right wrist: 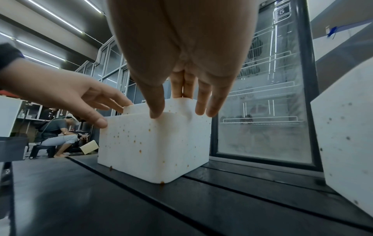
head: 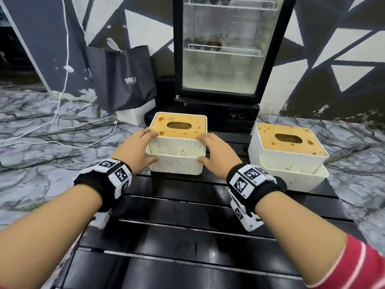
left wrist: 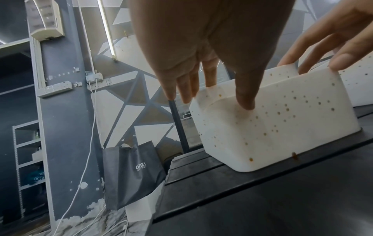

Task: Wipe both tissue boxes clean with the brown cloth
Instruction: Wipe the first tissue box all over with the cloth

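Two white tissue boxes with tan lids, spattered with brown spots, stand on the black slatted table [head: 187, 226]. My hands flank the middle box [head: 178, 151]. My left hand [head: 141, 148] lies with straight fingers against its left side [left wrist: 282, 127] and the thumb on the front pocket. My right hand [head: 211, 150] mirrors this on the right side [right wrist: 153, 143], fingertips at the lid's edge. Neither hand holds anything. The second box [head: 289, 155] stands apart at the right [right wrist: 347, 135]. No brown cloth shows in any view.
A glass-door fridge [head: 220, 49] stands right behind the table. A dark bag [head: 123, 80] on a white block and white cables [head: 62, 122] lie on the marble floor at the left. In the right wrist view a person [right wrist: 54, 132] sits far off.
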Available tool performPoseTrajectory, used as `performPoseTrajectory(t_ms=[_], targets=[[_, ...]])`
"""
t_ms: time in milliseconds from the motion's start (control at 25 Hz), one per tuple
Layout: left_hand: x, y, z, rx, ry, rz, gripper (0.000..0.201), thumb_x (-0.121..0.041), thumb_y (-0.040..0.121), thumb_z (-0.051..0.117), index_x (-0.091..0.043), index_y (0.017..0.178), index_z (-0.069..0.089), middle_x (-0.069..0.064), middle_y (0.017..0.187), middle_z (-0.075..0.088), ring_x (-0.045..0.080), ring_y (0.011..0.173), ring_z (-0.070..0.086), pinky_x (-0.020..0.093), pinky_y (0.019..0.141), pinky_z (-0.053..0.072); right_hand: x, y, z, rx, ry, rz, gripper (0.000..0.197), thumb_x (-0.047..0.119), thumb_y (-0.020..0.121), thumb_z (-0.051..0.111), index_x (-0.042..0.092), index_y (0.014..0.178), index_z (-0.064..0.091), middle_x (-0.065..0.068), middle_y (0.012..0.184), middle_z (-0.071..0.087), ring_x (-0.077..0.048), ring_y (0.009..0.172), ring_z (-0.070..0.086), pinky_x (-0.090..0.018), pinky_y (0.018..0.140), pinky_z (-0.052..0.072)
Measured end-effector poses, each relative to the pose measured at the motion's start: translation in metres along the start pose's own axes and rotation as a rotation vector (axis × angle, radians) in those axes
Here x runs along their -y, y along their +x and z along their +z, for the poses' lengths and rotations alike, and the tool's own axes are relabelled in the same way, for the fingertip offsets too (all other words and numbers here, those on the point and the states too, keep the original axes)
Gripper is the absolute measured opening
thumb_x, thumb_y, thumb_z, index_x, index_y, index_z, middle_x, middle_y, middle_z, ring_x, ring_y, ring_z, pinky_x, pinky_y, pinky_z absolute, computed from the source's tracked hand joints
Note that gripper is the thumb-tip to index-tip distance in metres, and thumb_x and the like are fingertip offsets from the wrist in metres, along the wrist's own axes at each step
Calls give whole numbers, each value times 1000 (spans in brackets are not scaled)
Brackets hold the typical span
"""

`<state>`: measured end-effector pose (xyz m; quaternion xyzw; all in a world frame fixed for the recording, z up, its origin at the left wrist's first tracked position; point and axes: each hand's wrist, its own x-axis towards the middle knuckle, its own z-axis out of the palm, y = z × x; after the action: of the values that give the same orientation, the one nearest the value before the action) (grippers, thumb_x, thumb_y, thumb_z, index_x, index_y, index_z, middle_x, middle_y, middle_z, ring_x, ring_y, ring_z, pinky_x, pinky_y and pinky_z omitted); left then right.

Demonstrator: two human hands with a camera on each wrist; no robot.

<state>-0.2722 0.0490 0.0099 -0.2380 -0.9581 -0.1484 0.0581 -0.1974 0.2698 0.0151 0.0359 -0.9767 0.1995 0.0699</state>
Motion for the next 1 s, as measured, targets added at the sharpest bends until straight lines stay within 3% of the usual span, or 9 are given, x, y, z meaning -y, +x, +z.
performPoseTrajectory(t_ms=[280,760,1000], targets=[[-13,-46,-1,17,-76,6,71,-26,80,73,-18,141,39,1,149,31,20,133,38,32,107,32,14,-46,-9,48,5,21,59,20,84,61,16,136,33,-1,138,38,-22,122,43,-35,102,37],[-70,-181,-7,28,-134,73,70,-29,79,73,-21,140,41,-1,146,34,18,126,46,32,102,42,38,-198,-26,55,57,67,56,19,84,60,19,134,36,2,136,38,-20,118,46,-34,98,41],[-99,-242,-8,35,-140,111,69,-31,79,72,-21,139,41,-1,145,34,17,123,48,33,97,47,41,-270,-27,0,76,39,50,19,83,58,21,129,39,6,131,40,-18,106,53,-31,88,46]])
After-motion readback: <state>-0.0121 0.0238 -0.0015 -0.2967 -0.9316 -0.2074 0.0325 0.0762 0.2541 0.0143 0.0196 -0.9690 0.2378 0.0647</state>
